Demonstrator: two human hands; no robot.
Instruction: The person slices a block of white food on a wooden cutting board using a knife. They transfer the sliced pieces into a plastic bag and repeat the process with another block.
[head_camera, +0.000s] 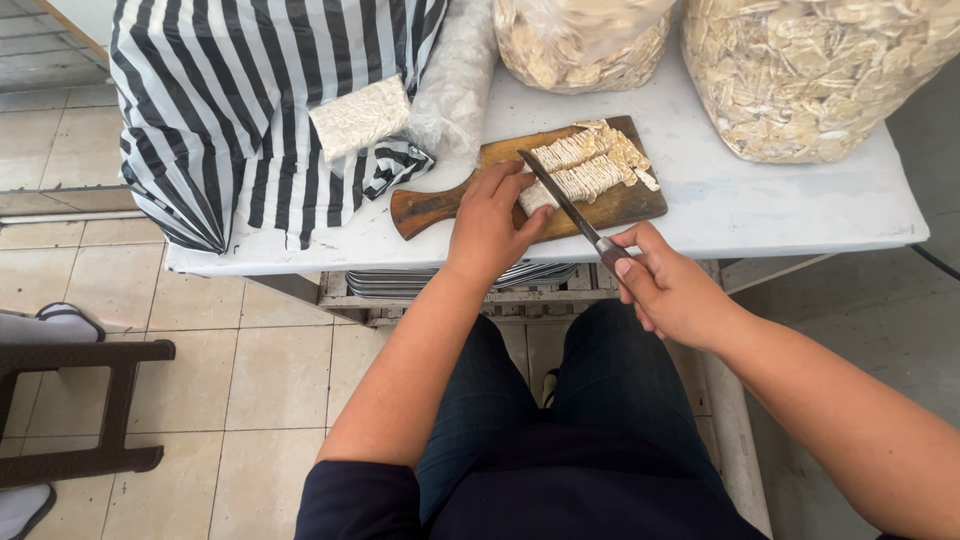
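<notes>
I note slicing in hand: my left hand (490, 222) presses curled fingers on the pale rectangular block of pressed food (582, 170), which lies on the brown wooden handled cutting board (620, 205) at the near edge of the white table (740, 215). My right hand (668, 290) is clenched round the handle of the long steel knife (560, 197), blade laid across the block's left end. I judge the next cut calls for keeping the fingertips left of the blade.

Two clear sacks (810, 70), one knife (560, 200), one cutting board (620, 205), one striped bag (230, 110).
</notes>
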